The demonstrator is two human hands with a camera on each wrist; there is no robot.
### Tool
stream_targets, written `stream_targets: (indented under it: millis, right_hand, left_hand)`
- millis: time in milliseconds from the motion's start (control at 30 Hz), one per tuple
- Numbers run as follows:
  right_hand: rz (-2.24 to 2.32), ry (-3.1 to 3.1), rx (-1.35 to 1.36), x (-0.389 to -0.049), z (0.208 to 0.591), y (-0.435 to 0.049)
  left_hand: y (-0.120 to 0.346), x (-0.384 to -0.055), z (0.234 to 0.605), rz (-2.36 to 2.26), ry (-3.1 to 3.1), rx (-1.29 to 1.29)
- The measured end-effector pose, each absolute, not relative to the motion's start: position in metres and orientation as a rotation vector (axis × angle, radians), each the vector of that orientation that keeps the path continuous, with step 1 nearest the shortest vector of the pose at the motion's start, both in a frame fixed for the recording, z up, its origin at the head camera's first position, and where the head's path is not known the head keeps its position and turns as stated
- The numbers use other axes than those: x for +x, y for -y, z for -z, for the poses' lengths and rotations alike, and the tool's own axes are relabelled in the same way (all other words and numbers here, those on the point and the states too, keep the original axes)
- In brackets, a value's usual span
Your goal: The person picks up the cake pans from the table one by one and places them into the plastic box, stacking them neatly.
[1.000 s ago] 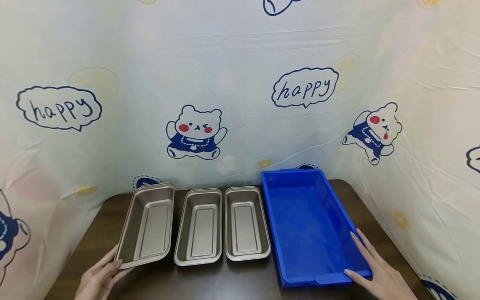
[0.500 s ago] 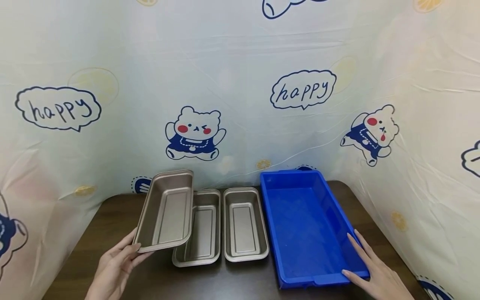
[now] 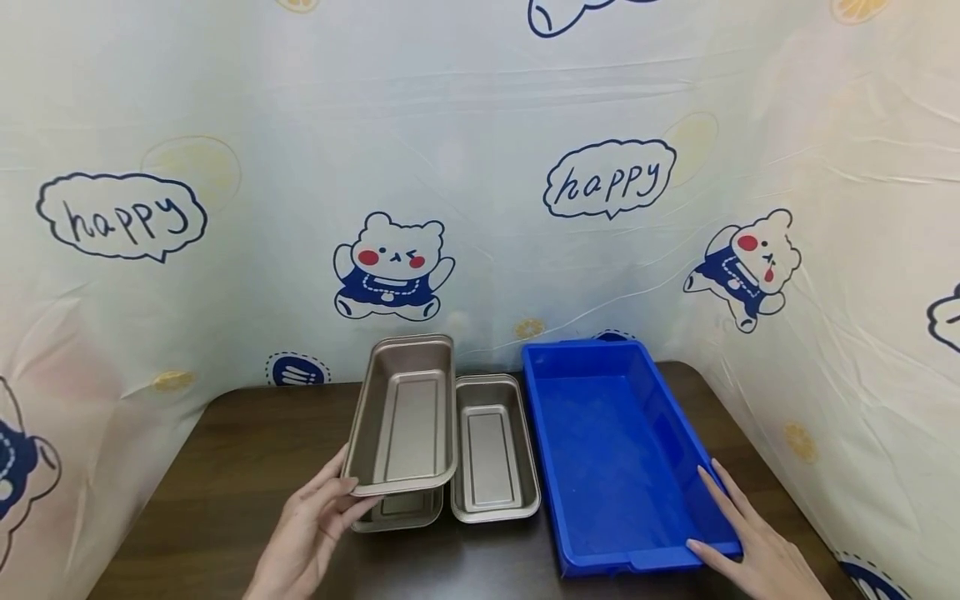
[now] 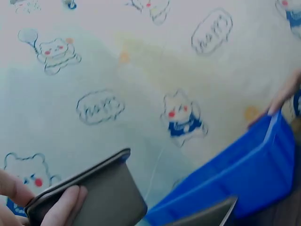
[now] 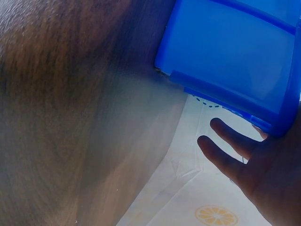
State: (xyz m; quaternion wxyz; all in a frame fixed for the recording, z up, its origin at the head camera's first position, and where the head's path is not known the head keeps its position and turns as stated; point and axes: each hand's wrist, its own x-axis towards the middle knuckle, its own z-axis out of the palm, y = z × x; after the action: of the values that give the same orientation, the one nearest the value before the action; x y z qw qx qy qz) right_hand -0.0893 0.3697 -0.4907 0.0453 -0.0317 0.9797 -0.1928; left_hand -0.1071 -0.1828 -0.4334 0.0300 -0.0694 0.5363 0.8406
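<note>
With fingertips and thumb, my left hand (image 3: 311, 521) pinches the near-left corner of a metal loaf pan (image 3: 415, 417). That pan hangs tilted above a second loaf pan (image 3: 405, 515), hiding most of it. A third loaf pan (image 3: 491, 454) lies just right of them, beside a blue plastic tray (image 3: 618, 458). Spread and fairly straight, the fingers of my right hand (image 3: 761, 546) touch the tray's near-right corner. In the left wrist view, the thumb and fingers lie on either side of the held pan's rim (image 4: 94, 169). The right wrist view has two fingers extended past the tray's wall (image 5: 230, 56).
All this is on a dark wooden table (image 3: 247, 454). Bare tabletop shows to the left of the pans and along the front. A printed curtain (image 3: 480, 167) with bears and lettering hangs close behind the table and at its sides.
My left hand has lifted the held loaf pan from the left and carried it rightward over the middle pan. My right hand stays at the tray's corner.
</note>
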Motion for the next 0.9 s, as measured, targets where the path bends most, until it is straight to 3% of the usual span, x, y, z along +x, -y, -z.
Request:
stream_targets:
  millis: [533, 900]
  right_hand:
    - [0.571, -3.026, -0.127, -0.088, 0.492, -0.370]
    - [0.479, -3.198, -0.287, -0.088, 0.498, -0.372]
  left_hand:
    - [0.102, -0.106, 0.419, -2.649, -1.429, -0.057]
    - [0.054, -0.105, 0.408, -2.632, -1.320, 0.029]
